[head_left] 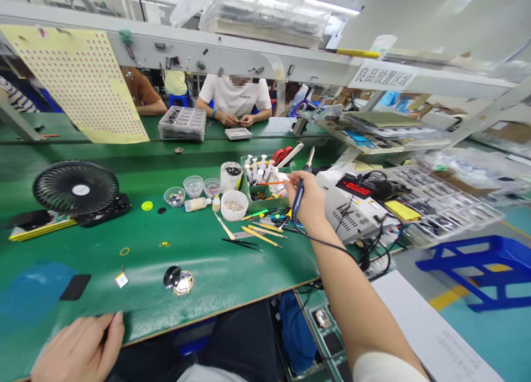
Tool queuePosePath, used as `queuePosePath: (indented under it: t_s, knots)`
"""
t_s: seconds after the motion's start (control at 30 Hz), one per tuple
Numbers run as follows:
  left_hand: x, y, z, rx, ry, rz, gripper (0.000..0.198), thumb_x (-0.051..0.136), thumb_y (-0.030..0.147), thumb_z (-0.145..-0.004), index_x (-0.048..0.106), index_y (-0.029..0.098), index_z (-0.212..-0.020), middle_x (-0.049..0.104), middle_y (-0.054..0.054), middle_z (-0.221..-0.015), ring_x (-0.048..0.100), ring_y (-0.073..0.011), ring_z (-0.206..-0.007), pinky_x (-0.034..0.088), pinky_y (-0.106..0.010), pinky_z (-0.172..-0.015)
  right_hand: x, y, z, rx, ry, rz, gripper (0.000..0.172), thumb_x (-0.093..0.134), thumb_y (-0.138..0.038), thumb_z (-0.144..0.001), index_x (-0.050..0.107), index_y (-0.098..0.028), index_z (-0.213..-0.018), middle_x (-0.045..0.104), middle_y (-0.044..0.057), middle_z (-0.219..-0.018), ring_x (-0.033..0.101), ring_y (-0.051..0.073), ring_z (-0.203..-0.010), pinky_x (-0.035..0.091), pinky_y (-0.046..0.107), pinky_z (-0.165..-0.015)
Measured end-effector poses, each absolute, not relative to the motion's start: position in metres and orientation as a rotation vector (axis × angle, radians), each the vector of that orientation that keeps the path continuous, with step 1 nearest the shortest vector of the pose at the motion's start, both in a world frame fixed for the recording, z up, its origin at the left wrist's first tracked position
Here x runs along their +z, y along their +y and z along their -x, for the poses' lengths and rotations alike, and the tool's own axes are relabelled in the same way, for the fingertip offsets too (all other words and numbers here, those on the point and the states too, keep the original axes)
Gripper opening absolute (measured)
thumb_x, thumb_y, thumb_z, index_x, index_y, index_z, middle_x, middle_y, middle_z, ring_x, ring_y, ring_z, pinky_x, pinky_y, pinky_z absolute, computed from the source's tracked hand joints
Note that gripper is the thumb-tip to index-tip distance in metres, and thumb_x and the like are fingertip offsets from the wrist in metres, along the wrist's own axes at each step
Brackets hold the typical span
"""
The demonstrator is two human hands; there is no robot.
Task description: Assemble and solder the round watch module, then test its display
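Locate left hand at lower left, palm down by the near edge of the table, fingers loosely curled, apparently released, no object visible in grasp. Proceed right to small square piece just beyond the thumb, then to round metal part against black disc, between both hands, nearer the left. Farther right, find right hand grasping soldering iron, well apart from round metal part, long axis steep, tip upward, leaning slightly right, beside display box
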State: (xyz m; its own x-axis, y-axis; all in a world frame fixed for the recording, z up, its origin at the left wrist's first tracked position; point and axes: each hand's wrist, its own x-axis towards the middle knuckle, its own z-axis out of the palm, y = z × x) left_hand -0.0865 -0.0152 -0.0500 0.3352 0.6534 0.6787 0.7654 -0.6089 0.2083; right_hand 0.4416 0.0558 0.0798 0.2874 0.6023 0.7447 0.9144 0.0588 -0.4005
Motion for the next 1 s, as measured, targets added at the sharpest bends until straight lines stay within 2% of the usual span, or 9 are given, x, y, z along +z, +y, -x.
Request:
queuePosePath:
  t_s: [0.13,0.27,0.4,0.5,0.63,0.73,0.83,0.93,1.0]
  knots:
    - [-0.046,-0.012,0.085,-0.945,-1.129,2.394,0.015,0.069,0.024,-0.093,0.063,0.022,-0.08,0.061,0.002,-0.06,0.056,-0.0168,-0.055,0.038,-0.034,-0.06,0.081,0.086,-0.442,-0.444,-1.477,1.604,0.023,0.057,-0.03,-0.096,0.064,-0.02,-0.116,0.079,0.011,-0.105,0.076,0.026,-0.092,0.061,0.04,-0.084]
    - [-0.038,-0.013,0.079,-0.935,-1.145,2.363,0.015,0.068,0.019,-0.093,0.06,0.022,-0.08,0.058,0.003,-0.059,0.054,-0.0157,-0.054,0.037,-0.033,-0.058,0.077,0.084,-0.435,-0.583,-1.625,1.675,0.022,0.056,-0.029,-0.097,0.072,-0.018,-0.108,0.079,0.014,-0.098,0.076,0.03,-0.09,0.059,0.043,-0.085]
    - [-0.03,-0.014,0.071,-0.947,-1.242,2.375,0.018,0.067,0.015,-0.094,0.058,0.022,-0.08,0.057,0.002,-0.059,0.052,-0.0168,-0.057,0.036,-0.034,-0.059,0.063,0.041,-0.414,-0.774,-1.562,1.692,0.031,0.061,-0.039,-0.1,0.078,-0.014,-0.107,0.08,0.016,-0.087,0.077,0.025,-0.08,0.059,0.033,-0.077]
    - [-0.03,-0.013,0.069,-0.998,-1.247,2.384,0.018,0.068,0.013,-0.092,0.057,0.022,-0.081,0.055,0.002,-0.06,0.049,-0.0171,-0.057,0.035,-0.034,-0.06,0.043,-0.004,-0.384,-0.845,-1.584,1.598,0.021,0.069,-0.033,-0.097,0.076,-0.017,-0.108,0.082,0.013,-0.087,0.079,0.023,-0.074,0.059,0.028,-0.067]
    - [-0.034,-0.015,0.072,-1.035,-1.233,2.407,0.017,0.071,0.011,-0.09,0.059,0.021,-0.082,0.056,0.003,-0.06,0.048,-0.0164,-0.057,0.034,-0.033,-0.06,0.012,-0.046,-0.331,-0.523,-1.718,1.383,0.013,0.069,-0.019,-0.096,0.066,-0.023,-0.108,0.083,0.006,-0.098,0.081,0.021,-0.079,0.065,0.031,-0.075]
    - [-0.024,-0.014,0.07,-1.154,-1.34,2.464,0.01,0.068,0.012,-0.093,0.063,0.02,-0.089,0.059,0.002,-0.065,0.052,-0.0152,-0.059,0.038,-0.031,-0.062,-0.003,-0.054,-0.303,-0.325,-1.81,1.287,0.019,0.065,-0.013,-0.096,0.062,-0.023,-0.112,0.082,0.01,-0.106,0.081,0.022,-0.086,0.067,0.034,-0.079]
    - [0.005,0.006,0.052,-1.248,-1.409,2.524,0.002,0.066,0.021,-0.097,0.064,0.02,-0.097,0.062,0.001,-0.071,0.059,-0.0159,-0.066,0.044,-0.031,-0.068,-0.007,-0.051,-0.292,-0.302,-1.831,1.229,0.025,0.066,-0.008,-0.093,0.064,-0.021,-0.114,0.081,0.013,-0.109,0.081,0.024,-0.091,0.068,0.036,-0.081]
    - [0.046,0.053,0.008,-1.184,-1.334,2.647,0.014,0.064,0.032,-0.098,0.067,0.019,-0.103,0.071,-0.004,-0.086,0.066,-0.0192,-0.079,0.05,-0.033,-0.076,-0.008,-0.05,-0.292,-0.298,-1.782,1.239,0.027,0.066,-0.005,-0.092,0.065,-0.021,-0.114,0.08,0.013,-0.107,0.081,0.024,-0.092,0.068,0.037,-0.082]
    - [0.07,0.096,-0.032,-1.003,-1.425,2.741,0.025,0.061,0.038,-0.098,0.07,0.018,-0.111,0.076,-0.009,-0.103,0.07,-0.0239,-0.098,0.053,-0.036,-0.09,-0.009,-0.052,-0.292,-0.31,-1.774,1.231,0.028,0.065,-0.004,-0.092,0.065,-0.02,-0.115,0.08,0.014,-0.107,0.08,0.025,-0.092,0.068,0.038,-0.081]
